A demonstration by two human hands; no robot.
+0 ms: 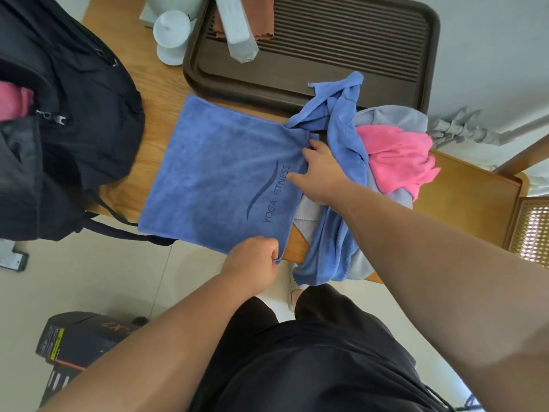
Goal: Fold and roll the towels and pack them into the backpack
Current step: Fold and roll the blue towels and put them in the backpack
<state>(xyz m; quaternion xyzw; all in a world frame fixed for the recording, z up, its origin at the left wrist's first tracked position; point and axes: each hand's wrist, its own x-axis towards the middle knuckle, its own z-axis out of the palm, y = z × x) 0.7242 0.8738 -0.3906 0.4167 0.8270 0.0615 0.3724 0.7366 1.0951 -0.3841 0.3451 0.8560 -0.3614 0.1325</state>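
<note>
A blue towel (214, 173) printed "YOGA FITNESS" lies folded flat on the wooden table (148, 87), its near edge hanging over the table's front. My left hand (252, 263) pinches its near right corner. My right hand (320, 171) grips the towel's right edge further back. To the right a heap holds another blue towel (341, 138), a pink towel (398, 156) and a grey towel (395, 117). The black backpack (59, 129) stands open at the left, with something pink (13, 102) inside.
A dark brown slatted tray (326, 43) sits at the back of the table with a grey box and a brown cloth on it. A white cup (170, 37) stands beside it. On the floor lies a black box (68, 340). A chair (531, 230) is at the right.
</note>
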